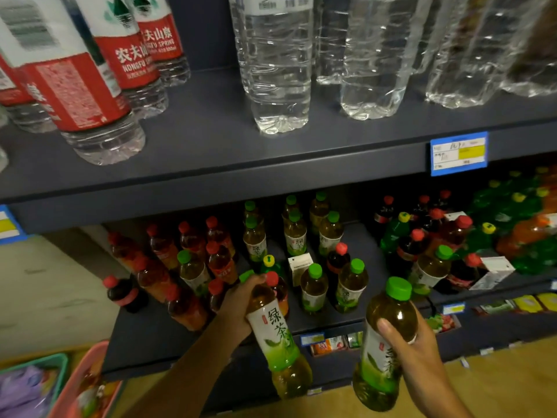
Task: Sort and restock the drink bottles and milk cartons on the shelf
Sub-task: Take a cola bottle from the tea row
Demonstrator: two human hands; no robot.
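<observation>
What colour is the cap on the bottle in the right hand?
Green, clearest in the head view: cap on the green tea bottle.

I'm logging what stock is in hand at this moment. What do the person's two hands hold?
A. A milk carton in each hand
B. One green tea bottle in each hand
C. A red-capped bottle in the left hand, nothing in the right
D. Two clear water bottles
B: the left hand grips a green tea bottle near its neck, and the right hand holds a second green-capped tea bottle.
</observation>
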